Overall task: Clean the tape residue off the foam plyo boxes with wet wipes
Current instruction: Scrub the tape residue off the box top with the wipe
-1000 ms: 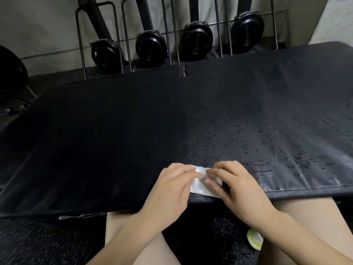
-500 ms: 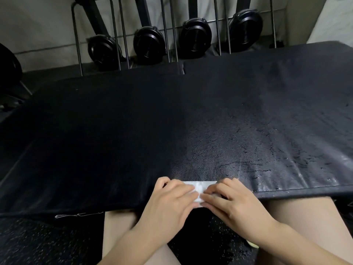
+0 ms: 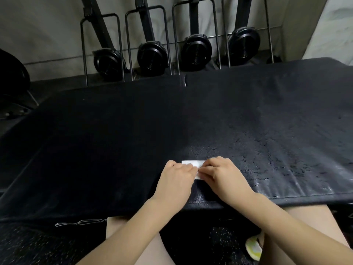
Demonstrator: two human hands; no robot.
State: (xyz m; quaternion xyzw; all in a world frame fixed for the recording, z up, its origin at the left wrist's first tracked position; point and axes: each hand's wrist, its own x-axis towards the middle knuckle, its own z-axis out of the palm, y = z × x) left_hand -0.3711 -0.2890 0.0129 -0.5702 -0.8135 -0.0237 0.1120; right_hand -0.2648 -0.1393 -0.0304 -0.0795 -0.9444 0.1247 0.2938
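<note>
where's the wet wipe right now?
Head view, lower centre: the wet wipe lies folded on the black foam box near its front edge, under the fingertips of the left hand and right hand.

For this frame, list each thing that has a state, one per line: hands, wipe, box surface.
left hand: fingers pressing on the wipe's left end
right hand: fingers pressing on the wipe's right end
wet wipe: folded small, flat on the box top, mostly covered by both hands
foam plyo box: top wet and streaked on the right part, dull on the left part
</note>
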